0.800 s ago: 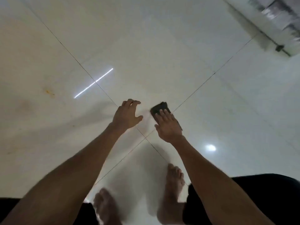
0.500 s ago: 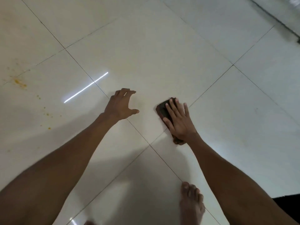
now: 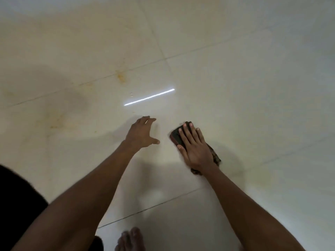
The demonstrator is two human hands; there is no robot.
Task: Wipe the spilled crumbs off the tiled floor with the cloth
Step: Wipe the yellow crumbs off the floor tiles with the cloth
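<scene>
The right hand (image 3: 196, 145) is pressing flat on the dark cloth (image 3: 176, 136), fingers straight and slightly spread, pinning it to the pale tiled floor (image 3: 244, 87); the cloth's edges are peeking out beyond the fingertips and by the wrist. Just beside it, the left hand (image 3: 141, 134) is resting fingertips-down on the tile, fingers spread and holding nothing. Orange-yellow crumbs (image 3: 121, 77) are lying smeared well off to the left, along a grout line. A bright strip of reflected light (image 3: 149, 97) is gleaming beyond the hands, and a bare foot (image 3: 131, 240) is showing at the bottom edge.
</scene>
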